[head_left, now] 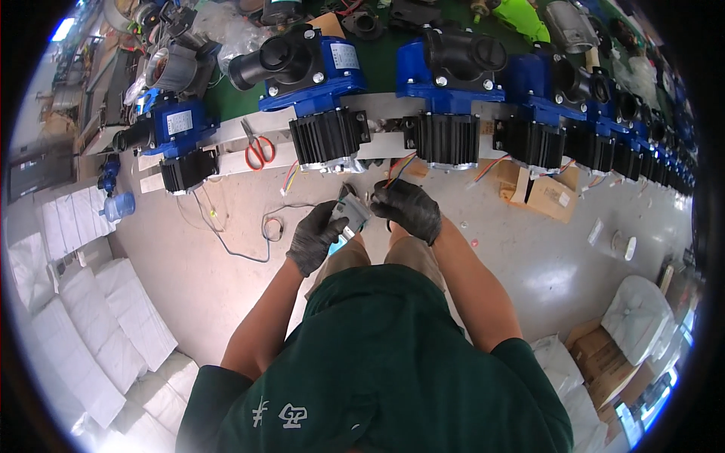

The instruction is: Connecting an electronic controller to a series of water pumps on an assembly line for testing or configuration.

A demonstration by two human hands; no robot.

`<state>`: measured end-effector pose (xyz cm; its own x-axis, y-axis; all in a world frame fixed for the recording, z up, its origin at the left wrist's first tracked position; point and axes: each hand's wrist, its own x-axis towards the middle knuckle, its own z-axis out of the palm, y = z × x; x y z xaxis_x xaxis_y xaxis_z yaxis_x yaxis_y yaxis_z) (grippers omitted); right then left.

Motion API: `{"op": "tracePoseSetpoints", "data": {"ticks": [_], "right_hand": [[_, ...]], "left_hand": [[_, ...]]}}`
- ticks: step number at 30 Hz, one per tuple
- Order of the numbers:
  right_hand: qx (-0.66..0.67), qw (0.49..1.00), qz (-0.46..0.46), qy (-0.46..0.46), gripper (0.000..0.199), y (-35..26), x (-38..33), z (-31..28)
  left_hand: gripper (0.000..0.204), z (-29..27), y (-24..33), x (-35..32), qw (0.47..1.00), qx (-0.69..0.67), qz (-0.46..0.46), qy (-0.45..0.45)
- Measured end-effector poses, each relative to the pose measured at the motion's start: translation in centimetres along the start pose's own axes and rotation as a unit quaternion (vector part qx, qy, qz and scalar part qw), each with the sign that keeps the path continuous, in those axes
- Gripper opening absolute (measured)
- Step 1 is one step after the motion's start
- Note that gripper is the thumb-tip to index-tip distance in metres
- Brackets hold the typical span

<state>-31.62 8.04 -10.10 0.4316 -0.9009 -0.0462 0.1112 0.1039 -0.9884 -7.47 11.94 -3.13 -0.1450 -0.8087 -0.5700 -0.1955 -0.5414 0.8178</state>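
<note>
My left hand (313, 235), in a black glove, is closed around a small grey metal box (352, 214), probably an electronic module. My right hand (410, 211), gloved as well, has its fingers pinched on a bundle of thin coloured wires (402, 166). These wires hang from a blue and black pump (447, 98) on the bench above. Another pump (321, 98) stands to its left, with its own loose wires (290, 176) hanging below. A dark cable (249, 258) trails over the floor near my left hand.
Red-handled scissors (259, 151) lie at the bench edge beside a further pump (175, 136). More pumps (536, 106) line the bench to the right. An opened cardboard box (538, 193) sits on the floor below them. White sacks (98, 317) are stacked at the left.
</note>
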Motion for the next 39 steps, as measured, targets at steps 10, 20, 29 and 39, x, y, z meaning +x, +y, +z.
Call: {"op": "tracePoseSetpoints", "data": {"ticks": [10, 20, 29, 39], "right_hand": [[-0.346, 0.931, -0.113, 0.001, 0.044, 2.6, -1.3, -0.2], [-0.038, 0.997, 0.07, 0.005, 0.055, 5.4, -1.0, -0.4], [0.114, 0.977, 0.168, 0.066, 0.037, 0.9, -0.4, 0.7], [0.248, 0.891, 0.345, 0.16, 0.041, -1.5, 1.0, 1.3]], "left_hand": [[0.047, 0.5, -0.2, 1.8, 0.999, 0.032, 0.024, -0.024], [0.047, 0.8, -0.9, 3.5, 0.994, 0.1, 0.029, -0.027], [0.045, 2.4, -2.1, 4.0, 0.973, 0.201, 0.097, -0.06], [0.038, 3.2, -0.2, 4.6, 0.965, 0.241, 0.107, 0.008]]}}
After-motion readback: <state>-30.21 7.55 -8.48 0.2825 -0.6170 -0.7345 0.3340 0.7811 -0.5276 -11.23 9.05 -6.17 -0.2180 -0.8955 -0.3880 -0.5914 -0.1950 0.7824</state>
